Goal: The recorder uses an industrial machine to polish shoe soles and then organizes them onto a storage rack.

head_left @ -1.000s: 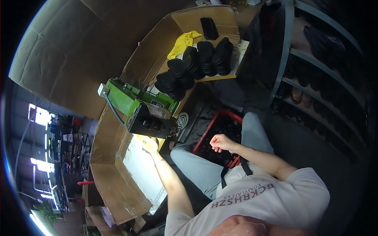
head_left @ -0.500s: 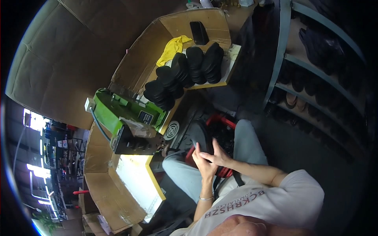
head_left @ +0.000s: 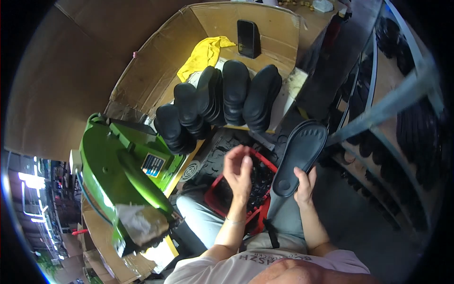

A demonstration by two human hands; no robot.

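My right hand (head_left: 305, 185) grips a dark grey shoe sole (head_left: 302, 150) near its heel end, thumb on the moulded upper face. The sole slants up to the right, toe end farthest from me. To its left my left hand (head_left: 239, 173) is raised over a red basket (head_left: 218, 204); its fingers curve loosely, thumb apart, and I see nothing in them. Small black pieces (head_left: 260, 182) fill the basket, which sits between my knees. Beyond the hands, several stacks of black soles (head_left: 235, 90) line the near edge of a white tabletop.
A green machine (head_left: 120, 165) stands on the left beside the tabletop. Cardboard walls (head_left: 156, 52) surround the table. A yellow cloth (head_left: 203, 57) and a black phone (head_left: 247, 39) are at the back. On the right a metal rack (head_left: 383, 109) holds dark footwear parts.
The hands, together on the sole before, are now apart. My right hand has carried the sole to the right, showing its upper face; my left has let go. The view has shifted closer.
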